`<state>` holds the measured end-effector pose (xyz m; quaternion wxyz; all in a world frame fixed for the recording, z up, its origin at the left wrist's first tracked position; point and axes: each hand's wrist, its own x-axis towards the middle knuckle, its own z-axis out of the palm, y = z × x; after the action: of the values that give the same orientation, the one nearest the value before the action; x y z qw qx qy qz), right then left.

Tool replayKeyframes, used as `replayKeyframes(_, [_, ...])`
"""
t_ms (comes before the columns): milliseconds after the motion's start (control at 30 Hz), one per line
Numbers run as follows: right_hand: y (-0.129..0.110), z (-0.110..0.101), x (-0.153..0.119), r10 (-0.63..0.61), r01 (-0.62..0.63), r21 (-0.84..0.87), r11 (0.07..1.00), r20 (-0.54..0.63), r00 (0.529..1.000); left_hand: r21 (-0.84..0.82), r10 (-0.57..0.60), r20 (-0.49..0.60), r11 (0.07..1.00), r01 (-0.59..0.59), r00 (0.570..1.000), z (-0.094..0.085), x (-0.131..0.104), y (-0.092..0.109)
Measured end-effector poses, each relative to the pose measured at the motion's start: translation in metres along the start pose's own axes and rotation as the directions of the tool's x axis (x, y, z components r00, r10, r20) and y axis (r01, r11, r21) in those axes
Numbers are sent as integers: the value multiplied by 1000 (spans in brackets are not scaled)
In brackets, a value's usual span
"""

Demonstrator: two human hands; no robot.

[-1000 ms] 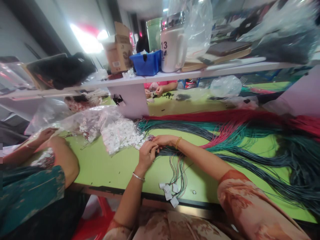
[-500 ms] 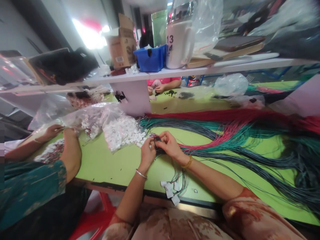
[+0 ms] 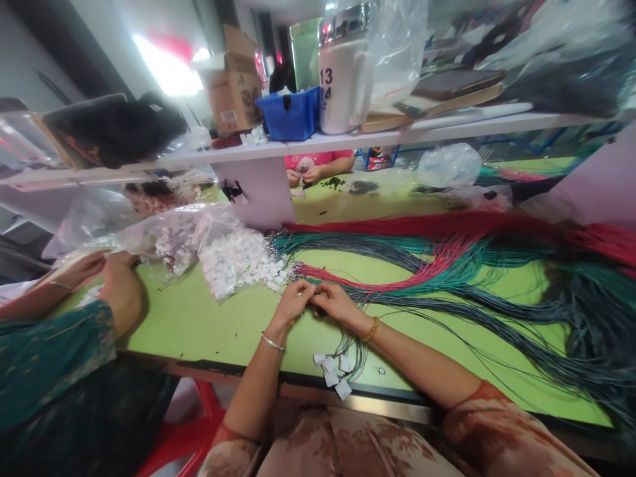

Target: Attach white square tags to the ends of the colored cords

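Note:
My left hand [image 3: 294, 302] is closed in a pinch over the green table, its fingertips meeting those of my right hand [image 3: 336, 305]. My right hand is closed too, with a dark bit showing beneath its fingers. What either hand pinches is too small and covered to make out. Just beyond them lie the metal-tipped ends of red wires [image 3: 342, 275], beside green and black wires [image 3: 442, 303]. Below my right hand, several white connectors [image 3: 330, 364] on thin coloured wires rest near the table's front edge.
A clear bag of white connector housings [image 3: 238, 258] lies left of the wires. At the left, a co-worker's arm [image 3: 122, 295] reaches over the table [image 3: 199, 331]. Across the back runs a shelf [image 3: 392, 138] carrying a blue bin [image 3: 291, 116] and a white mug [image 3: 342, 93]. Another person's hands [image 3: 305, 175] show beneath it.
My hands have come closer together and slightly nearer to me, uncovering the red wire ends. The black piece seen between my fingers is now mostly hidden. The view has shifted slightly; the co-worker's arm moved left.

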<state>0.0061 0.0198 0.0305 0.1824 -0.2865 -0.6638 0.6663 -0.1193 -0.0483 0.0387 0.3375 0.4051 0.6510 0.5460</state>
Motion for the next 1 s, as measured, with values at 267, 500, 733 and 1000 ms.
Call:
replayKeyframes(267, [-3, -7, 3, 45, -49, -97, 994, -51, 998, 390, 188, -138, 913, -121, 972, 17, -4, -3])
replayKeyframes(500, [-36, 17, -75, -73, 254, -354, 900, 452, 889, 332, 46, -273, 942, 49, 961, 22, 16, -24])
replayKeyframes(733, [-90, -31, -61, -323, 503, -692, 518, 386, 864, 485, 199, -149, 868, -104, 969, 19, 4, -7])
replayKeyframes(1000, [-40, -135, 32, -120, -244, -948, 202, -271, 955, 826, 230, 352, 379, -417, 907, 56, -69, 17])
